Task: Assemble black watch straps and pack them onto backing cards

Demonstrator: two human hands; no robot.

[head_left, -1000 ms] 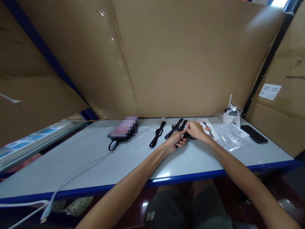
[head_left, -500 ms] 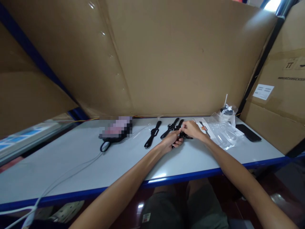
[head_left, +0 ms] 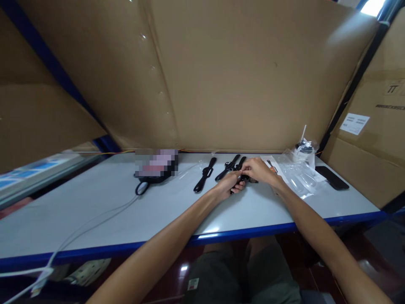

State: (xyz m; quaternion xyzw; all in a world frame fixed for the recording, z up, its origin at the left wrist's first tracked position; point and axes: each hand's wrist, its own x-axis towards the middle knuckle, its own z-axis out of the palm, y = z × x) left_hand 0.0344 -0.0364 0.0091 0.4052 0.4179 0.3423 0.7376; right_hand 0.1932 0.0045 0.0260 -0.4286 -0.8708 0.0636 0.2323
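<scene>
My left hand (head_left: 230,184) is closed around a black two-handled spokeshave (head_left: 244,177), held low over the table. The fingers of my right hand (head_left: 255,169) are pinched at the middle of this tool, touching or nearly touching the left thumb. What lies between those fingertips is too small and hidden to make out. Just left of the hands, another black spokeshave (head_left: 224,172) lies on the table, partly covered by my left hand. Farther left lies a black handle body (head_left: 205,175) of the same shape, with an open slot at its centre.
Right of my hands are a printed sheet (head_left: 272,166), clear plastic packaging (head_left: 295,179), a bagged item (head_left: 305,147) and a black phone-like slab (head_left: 332,177). At left, a blurred-out dark device (head_left: 156,166) trails a white cable (head_left: 95,221). Cardboard (head_left: 221,84) walls the back.
The camera view has shifted slightly. Both hands stay together at the spokeshave with nearly the same grip. The parts on the table have not moved.
</scene>
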